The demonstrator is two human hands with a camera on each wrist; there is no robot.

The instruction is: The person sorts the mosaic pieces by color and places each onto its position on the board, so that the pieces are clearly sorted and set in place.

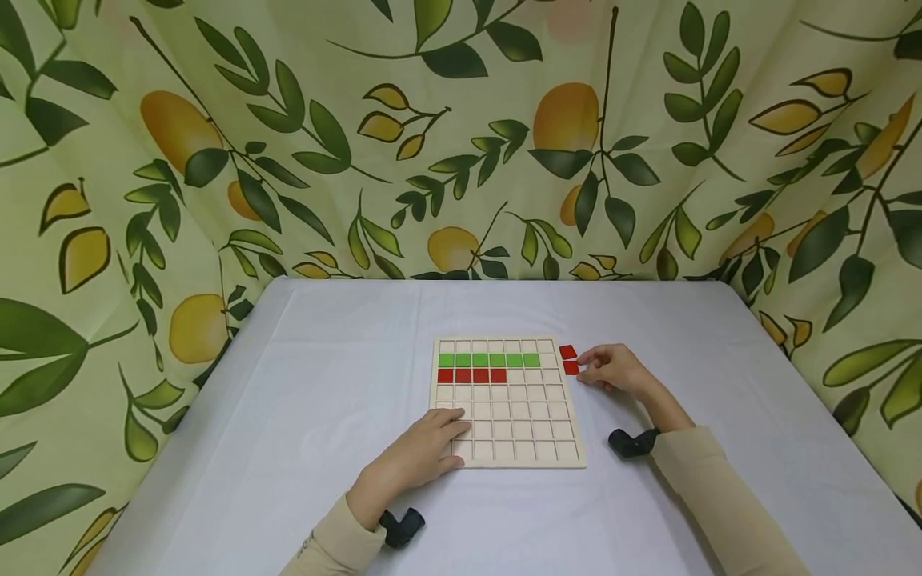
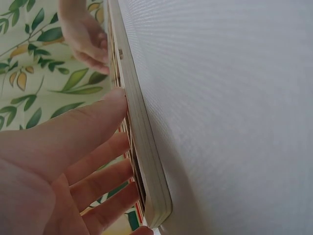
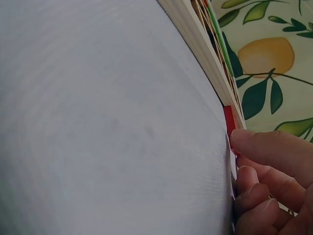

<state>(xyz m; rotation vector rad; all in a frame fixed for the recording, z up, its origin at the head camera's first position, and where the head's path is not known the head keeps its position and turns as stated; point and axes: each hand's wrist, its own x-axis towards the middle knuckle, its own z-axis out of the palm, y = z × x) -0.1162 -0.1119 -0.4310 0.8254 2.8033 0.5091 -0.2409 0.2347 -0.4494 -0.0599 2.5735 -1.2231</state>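
A pale wooden grid board (image 1: 519, 432) lies on the table. A row of several green square tiles (image 1: 497, 360) fills part of its second row, with several red tiles (image 1: 472, 376) in the row below. My left hand (image 1: 425, 444) rests on the board's lower left part, fingers spread and fairly straight. Just off the board's upper right edge lie a loose red tile (image 1: 568, 352) and, nearer me, a second red tile (image 1: 571, 368). Thumb and forefinger of my right hand (image 1: 612, 370) pinch this nearer tile; the right wrist view shows the thumb against the red tile (image 3: 230, 122).
A white cloth covers the table (image 1: 346, 360). Behind and beside it hangs a curtain (image 1: 490, 184) with leaves and fruit. A black device is strapped at each wrist, the left device (image 1: 403, 528) and the right device (image 1: 632, 442) both close to the cloth.
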